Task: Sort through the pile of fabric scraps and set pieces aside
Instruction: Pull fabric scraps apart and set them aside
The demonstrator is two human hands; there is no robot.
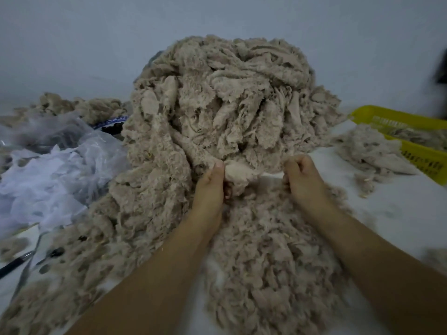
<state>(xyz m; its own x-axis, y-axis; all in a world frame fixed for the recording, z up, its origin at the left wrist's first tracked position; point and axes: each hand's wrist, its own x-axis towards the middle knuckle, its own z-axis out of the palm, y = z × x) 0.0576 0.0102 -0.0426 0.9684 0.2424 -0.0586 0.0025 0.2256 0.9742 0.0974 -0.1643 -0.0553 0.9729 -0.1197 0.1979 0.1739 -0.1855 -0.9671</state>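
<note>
Fabric scraps (217,105) heaped in a tall beige pile on the white table (399,213), one pale scrap (242,174) at its foot pinched by left hand (210,182), other edge gripped in curled right hand (304,180).

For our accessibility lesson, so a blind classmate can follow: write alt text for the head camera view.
A person's left hand and right hand grip a pale scrap at the foot of a tall pile of beige fleecy fabric scraps on a white table. Crumpled clear plastic lies to the left, a yellow basket to the right.
</note>
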